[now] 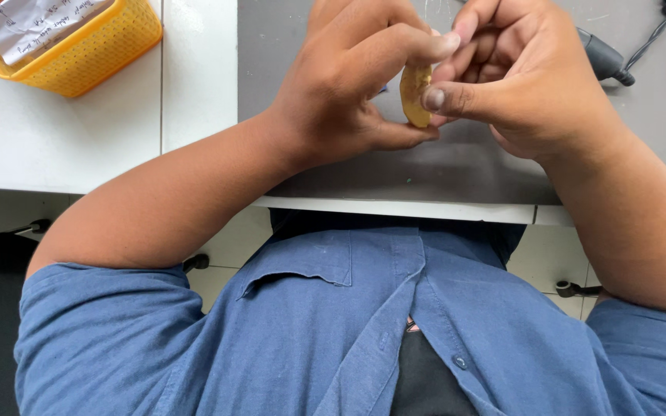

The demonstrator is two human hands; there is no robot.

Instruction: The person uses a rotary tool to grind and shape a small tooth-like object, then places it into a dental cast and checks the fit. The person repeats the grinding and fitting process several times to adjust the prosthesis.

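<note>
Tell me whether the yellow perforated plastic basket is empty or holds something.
Not empty: the yellow perforated plastic basket holds a white handwritten paper slip.

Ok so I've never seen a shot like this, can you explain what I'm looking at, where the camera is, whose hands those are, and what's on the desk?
There is one picture, taken by a camera worn on a person's head and pointing straight down, so you see their own blue shirt at the bottom and their arms reaching forward. The left hand and right hand meet over a grey mat on a white table. Together they pinch a small yellowish-tan piece; what it is I cannot tell, as the fingers cover most of it. At the upper left stands a yellow mesh basket with a paper slip inside. At the upper right lie a dark plug-like item and a black cable.
</note>
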